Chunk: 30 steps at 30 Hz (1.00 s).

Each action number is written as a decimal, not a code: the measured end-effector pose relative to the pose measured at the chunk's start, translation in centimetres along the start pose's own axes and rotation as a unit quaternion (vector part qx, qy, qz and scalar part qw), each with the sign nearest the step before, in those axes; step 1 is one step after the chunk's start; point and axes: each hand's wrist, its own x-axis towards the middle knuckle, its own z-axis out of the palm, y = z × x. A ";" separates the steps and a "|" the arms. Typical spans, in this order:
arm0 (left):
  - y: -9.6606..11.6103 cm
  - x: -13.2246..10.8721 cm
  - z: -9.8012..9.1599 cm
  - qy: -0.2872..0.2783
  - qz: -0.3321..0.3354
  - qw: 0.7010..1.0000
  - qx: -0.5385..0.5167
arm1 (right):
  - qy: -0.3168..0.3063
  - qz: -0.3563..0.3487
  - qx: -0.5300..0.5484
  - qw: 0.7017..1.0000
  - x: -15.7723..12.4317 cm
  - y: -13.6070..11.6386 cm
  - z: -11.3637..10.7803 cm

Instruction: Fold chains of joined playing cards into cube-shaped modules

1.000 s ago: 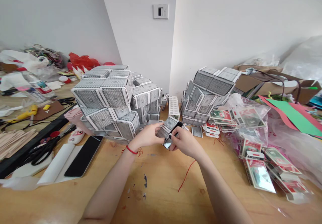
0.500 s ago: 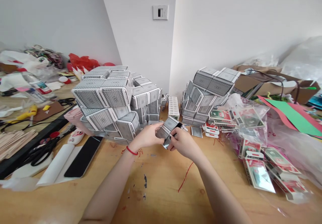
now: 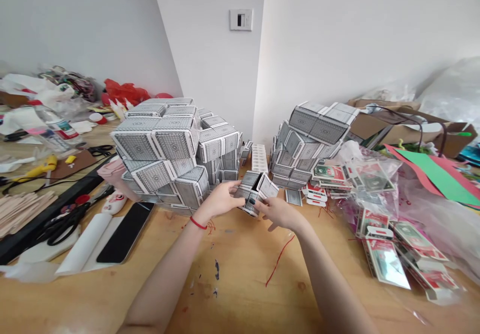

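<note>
A small box of folded grey-patterned playing cards (image 3: 247, 185) is held between my hands over the table's middle, with a dark gap down its centre. My left hand (image 3: 220, 199), a red string round its wrist, grips the box's left side. On the other side my right hand (image 3: 280, 213) pinches the right part, where a card panel tilts outward; some fingertips are hidden. Large stacks of joined card boxes (image 3: 157, 144) rise behind my left hand, and another stack (image 3: 309, 141) stands behind my right. Between them runs a narrow row of white card pieces (image 3: 259, 158).
On the left lie a black phone (image 3: 125, 233), black scissors (image 3: 63, 224), wooden sticks (image 3: 28, 206) and a yellow glue gun (image 3: 45, 165). At right are loose card packs (image 3: 386, 261), plastic wrap and a cardboard box (image 3: 397, 119). A red thread (image 3: 279, 261) lies in front.
The held card box has turned and parted at its centre, its right panel now tilted up and outward. My right fingers have shifted lower along its right side.
</note>
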 end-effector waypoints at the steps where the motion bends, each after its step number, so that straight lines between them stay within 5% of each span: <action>1: 0.1 0.0 0.1 0.001 0.007 1.000 -0.004 | -0.002 0.003 0.030 1.000 0.3 0.0 0.2; 9: 1.1 -0.7 -0.1 0.052 -0.002 0.999 0.011 | 0.010 0.002 0.174 0.985 0.7 -1.2 0.5; 16: 2.8 -2.3 -0.3 0.038 0.068 0.997 -0.003 | 0.016 -0.029 0.269 0.963 -1.0 -2.8 0.1; 23: 4.3 -3.4 0.7 0.132 0.120 0.982 0.065 | 0.046 -0.066 0.293 0.953 -2.1 -3.6 0.1; 30: 4.5 -3.7 1.1 0.110 0.147 0.981 0.062 | 0.074 -0.067 0.320 0.942 -2.4 -4.2 0.1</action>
